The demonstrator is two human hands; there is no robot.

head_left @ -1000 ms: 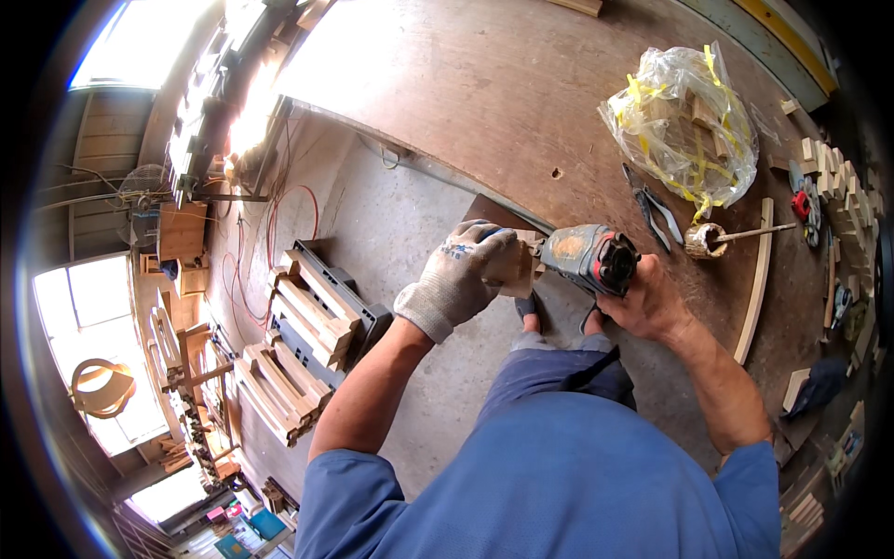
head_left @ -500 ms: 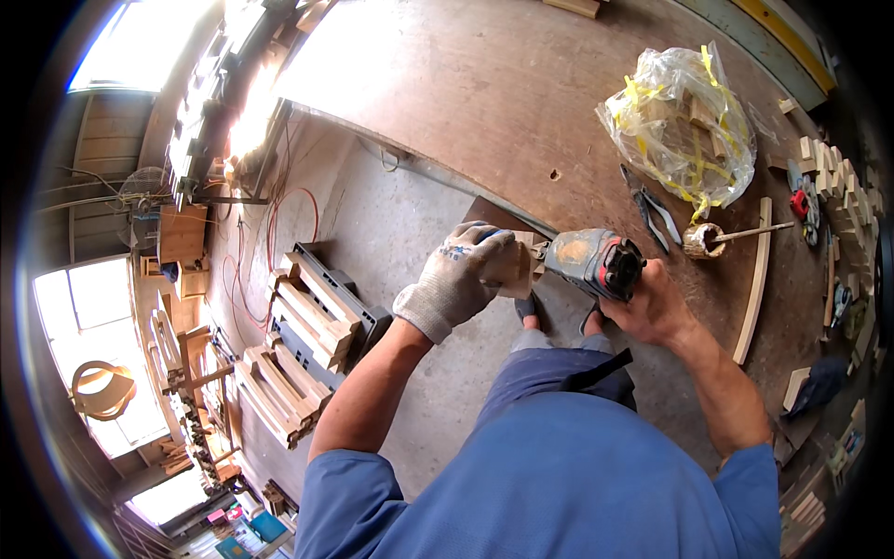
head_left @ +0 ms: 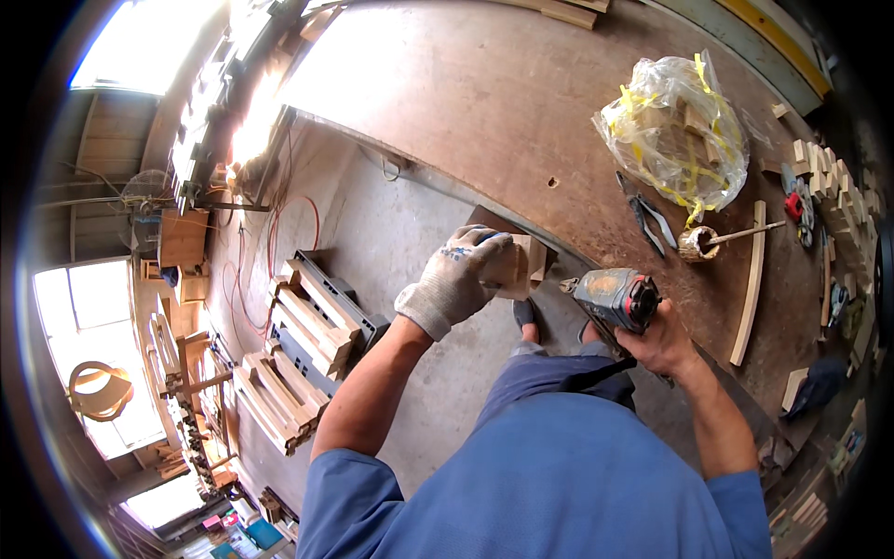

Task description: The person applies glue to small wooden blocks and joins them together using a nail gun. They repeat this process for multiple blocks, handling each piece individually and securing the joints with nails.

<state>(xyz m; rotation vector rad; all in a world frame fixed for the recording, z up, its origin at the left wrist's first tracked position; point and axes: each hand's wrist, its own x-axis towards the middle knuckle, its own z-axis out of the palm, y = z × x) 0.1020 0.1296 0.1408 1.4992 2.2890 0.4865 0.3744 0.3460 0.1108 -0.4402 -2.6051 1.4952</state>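
Note:
My left hand [head_left: 462, 279], in a grey work glove, grips a small pale wooden block [head_left: 527, 264] at the near edge of the brown workbench [head_left: 484, 102]. My bare right hand [head_left: 663, 341] holds a grey power tool [head_left: 615, 300] with a red-rimmed end, a little to the right of the block and apart from it. A dark board [head_left: 494, 222] lies under the block at the bench edge.
A clear plastic bag [head_left: 672, 130] of wood pieces with yellow tape, pliers [head_left: 646, 216], a small pot [head_left: 695, 244] with a stick and a curved wooden strip [head_left: 751, 283] lie on the bench. Small wood blocks [head_left: 825, 177] line the right edge. Wooden frames [head_left: 307, 326] are stacked on the floor at left.
The tool has come away from the block and moved right and down in my right hand. My left hand still grips the block, which now shows more fully.

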